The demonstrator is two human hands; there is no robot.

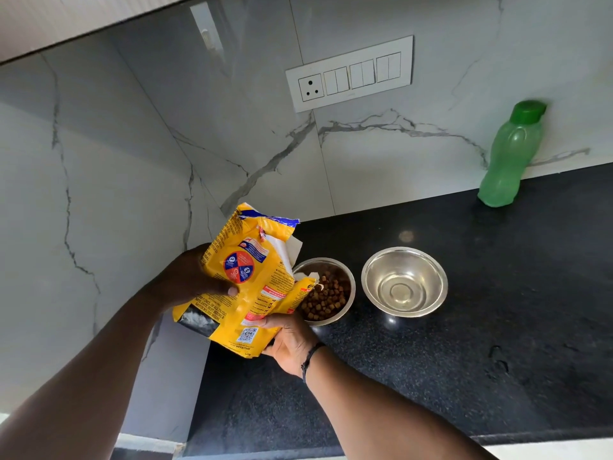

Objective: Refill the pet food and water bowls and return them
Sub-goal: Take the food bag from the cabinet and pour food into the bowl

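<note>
A yellow pet food bag point(247, 280) is tilted, its torn open corner at the left rim of a steel bowl point(348, 277) that holds brown kibble point(326, 297). My left hand point(195, 275) grips the bag's upper left side. My right hand point(290, 343) holds its lower end from below. A second steel bowl point(404, 282) stands just to the right, apart from the first, with nothing in it that I can make out. Both bowls rest on the black granite counter point(464, 360).
A green plastic bottle point(510, 157) with a green cap leans against the marble wall at the back right of the counter. A white switch panel point(350, 73) is on the wall above. The counter's front edge runs along the bottom right.
</note>
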